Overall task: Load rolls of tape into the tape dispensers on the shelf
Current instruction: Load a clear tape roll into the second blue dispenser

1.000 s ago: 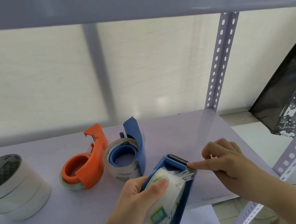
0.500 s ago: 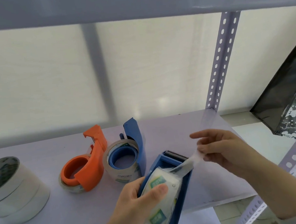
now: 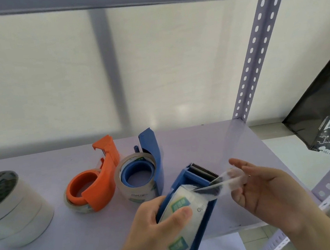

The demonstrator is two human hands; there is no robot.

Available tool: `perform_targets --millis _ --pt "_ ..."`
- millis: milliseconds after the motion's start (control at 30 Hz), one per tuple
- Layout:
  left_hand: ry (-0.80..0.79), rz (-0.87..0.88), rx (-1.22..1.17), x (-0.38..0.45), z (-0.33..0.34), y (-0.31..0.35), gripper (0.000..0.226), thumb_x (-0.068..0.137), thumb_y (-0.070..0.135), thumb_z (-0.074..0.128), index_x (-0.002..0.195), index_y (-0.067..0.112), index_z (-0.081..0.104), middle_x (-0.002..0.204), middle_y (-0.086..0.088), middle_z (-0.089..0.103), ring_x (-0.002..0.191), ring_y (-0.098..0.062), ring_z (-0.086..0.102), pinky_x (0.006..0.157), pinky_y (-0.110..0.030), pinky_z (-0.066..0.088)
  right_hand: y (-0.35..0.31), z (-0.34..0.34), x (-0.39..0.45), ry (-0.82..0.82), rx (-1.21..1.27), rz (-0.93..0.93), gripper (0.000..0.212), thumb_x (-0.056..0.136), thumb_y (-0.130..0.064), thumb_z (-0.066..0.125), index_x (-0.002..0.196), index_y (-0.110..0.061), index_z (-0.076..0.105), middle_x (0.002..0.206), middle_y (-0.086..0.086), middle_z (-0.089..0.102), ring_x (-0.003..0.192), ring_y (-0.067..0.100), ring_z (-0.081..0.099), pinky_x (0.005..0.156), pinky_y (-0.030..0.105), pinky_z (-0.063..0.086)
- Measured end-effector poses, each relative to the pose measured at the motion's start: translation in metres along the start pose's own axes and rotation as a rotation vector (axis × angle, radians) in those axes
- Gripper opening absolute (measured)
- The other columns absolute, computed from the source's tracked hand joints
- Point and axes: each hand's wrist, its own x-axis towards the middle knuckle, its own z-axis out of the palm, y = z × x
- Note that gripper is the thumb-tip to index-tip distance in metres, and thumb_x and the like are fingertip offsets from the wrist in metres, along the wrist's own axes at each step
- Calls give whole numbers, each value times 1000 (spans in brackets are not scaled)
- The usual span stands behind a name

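I count three dispensers, two blue, one orange [image 3: 97, 191], my left hand [image 3: 151, 234] gripping a blue dispenser [image 3: 195, 184], right hand [image 3: 269, 193] pinching its tape end [image 3: 225, 183], spare rolls stack [image 3: 12, 208]

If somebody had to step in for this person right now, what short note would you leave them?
Left hand grips the blue dispenser with a tape roll seated in it, held over the shelf edge.
Right hand pinches the tape's loose end, pulled out beside the serrated blade.
Done: the orange dispenser and the second blue dispenser stand loaded on the shelf.
Left: probably lay the end over the blade, set this one down. Spare rolls are stacked at far left.
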Motion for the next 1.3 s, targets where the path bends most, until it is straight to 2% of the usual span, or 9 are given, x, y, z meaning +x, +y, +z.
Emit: perform_targets --millis 67,133,333,533,633,800,1033,1167,1300 --pt "-5 20 19 0 0 0 39 56 42 71 66 7 57 58 -5 42 53 -15 39 47 -20 31 -4 5 -1 26 -12 40 40 76 -32 64 104 -4 62 84 18 62 66 29 58 57 37 55" --pt "-10 21 22 0 -1 0 46 57 43 72 68 1 56 59 -7 41 55 -16 39 48 -21 31 -8 10 -2 89 -140 40 44 80 -41 59 105 -5 61 83 19 62 65 30 59 54 35 54" --pt "-41 71 105 -2 1 2 36 59 44 70 64 11 56 51 2 40 47 -11 37 45 -19 30 -9 21 1 175 -691 -76 41 74 7 71 111 -1 55 71 14 64 50 19 59 41 21 47" --pt "-39 80 113 -4 0 2 35 60 45 70 61 14 53 50 5 40 46 -10 37 45 -18 31 -19 28 -1 139 -805 11 45 67 -8 81 104 0 58 77 18 63 52 21 54 46 24 48" --pt "-38 96 125 -5 0 3 42 60 45 70 60 8 52 51 2 39 47 -11 37 45 -19 30 -18 28 -4 151 -871 -8 35 73 3 74 105 1 58 70 18 63 49 20 55 43 24 47" --pt "-46 89 116 -5 2 2 52 59 44 70 66 -4 52 54 -4 41 49 -14 38 46 -21 31 -12 30 -3 159 -1169 -260 30 74 2 74 98 -10 59 66 11 69 57 23 62 55 30 50" --pt "-86 21 46 -5 7 4 34 58 42 71 60 12 54 50 2 39 44 -10 37 44 -17 30 -1 31 9 49 -1559 -557 36 82 -7 68 90 -35 48 73 -3 65 61 11 58 62 24 52" --pt "13 -34 -97 -4 0 3 73 54 48 79 80 -15 52 69 -13 45 65 -24 41 60 -36 32 0 27 11 -1 -1717 -724 32 87 -10 64 90 -35 44 71 -4 60 68 13 54 62 16 45" --pt "86 -54 -136 -4 -2 4 99 44 63 82 90 -19 48 77 -14 43 73 -28 37 67 -44 24 9 17 13 -86 -1871 -820 31 93 -13 55 91 -40 40 77 -16 52 67 10 51 60 20 45"
